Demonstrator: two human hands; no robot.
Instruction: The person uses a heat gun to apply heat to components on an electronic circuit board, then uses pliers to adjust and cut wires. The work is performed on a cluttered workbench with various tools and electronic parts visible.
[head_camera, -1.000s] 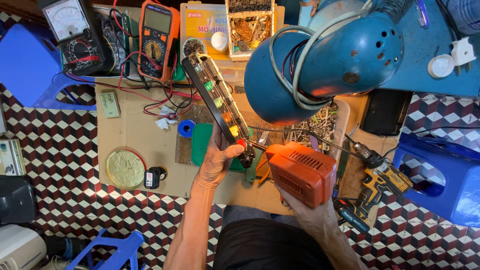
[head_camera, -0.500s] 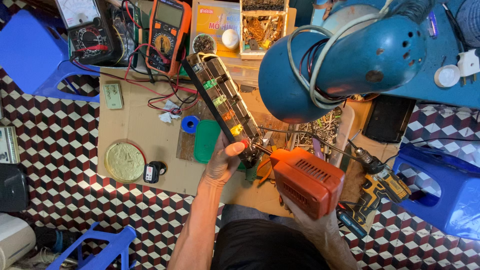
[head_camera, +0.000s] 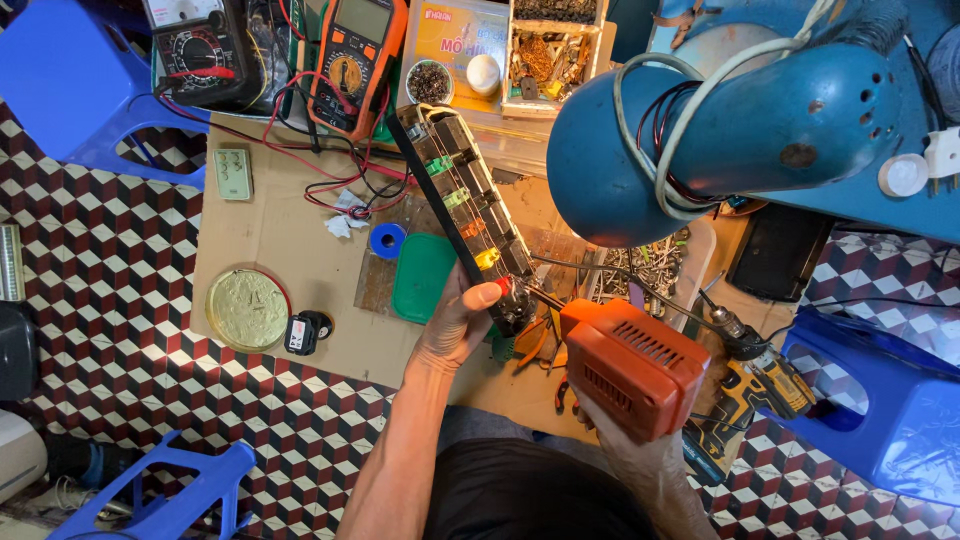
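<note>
My left hand (head_camera: 455, 325) grips the near end of a long black power strip (head_camera: 462, 205) with coloured switches, held tilted toward the top left. An orange soldering gun (head_camera: 632, 365) is in my right hand (head_camera: 625, 450), which shows only below the gun's body. The gun's thin tip touches the strip's near end, right by my left thumb.
A brown board (head_camera: 290, 240) carries a blue tape roll (head_camera: 386, 240), a green lid (head_camera: 423, 277), a round yellow-green tin (head_camera: 247, 308) and a small remote (head_camera: 233, 173). Two multimeters (head_camera: 352, 62) sit at the back. A blue lamp shade (head_camera: 720, 130) hangs right. A yellow drill (head_camera: 755, 385) and blue stools (head_camera: 890, 400) lie nearby.
The view has shifted slightly; the strip and soldering gun stay together, with the tip kept at the strip's near end. Both hands hold their grip.
</note>
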